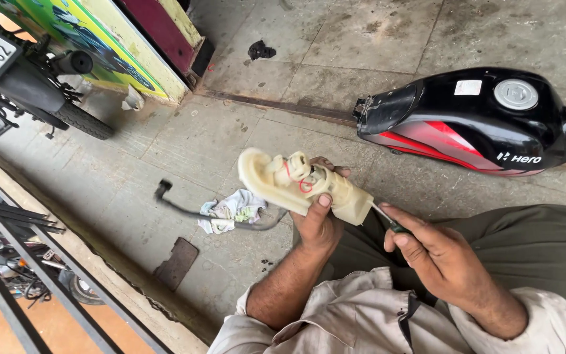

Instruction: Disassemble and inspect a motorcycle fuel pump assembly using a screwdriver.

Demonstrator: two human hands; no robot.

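Note:
My left hand (319,226) grips a cream plastic pump unit (283,180) with thin red wires looped on top, holding it up above the concrete floor. My right hand (430,252) holds a small screwdriver (384,219) with a dark green handle. Its metal tip touches the right end of the pump unit. A black rubber hose (185,208) trails from under the unit across the floor to the left. Both sleeves are beige, and my knees in olive trousers are below the hands.
A black and red motorcycle fuel tank (473,121) lies on the floor at upper right. A crumpled rag (230,211) lies under the hose. A motorcycle rear wheel (83,121) stands at upper left beside a yellow-green painted wall. Metal railings (14,262) run along the lower left.

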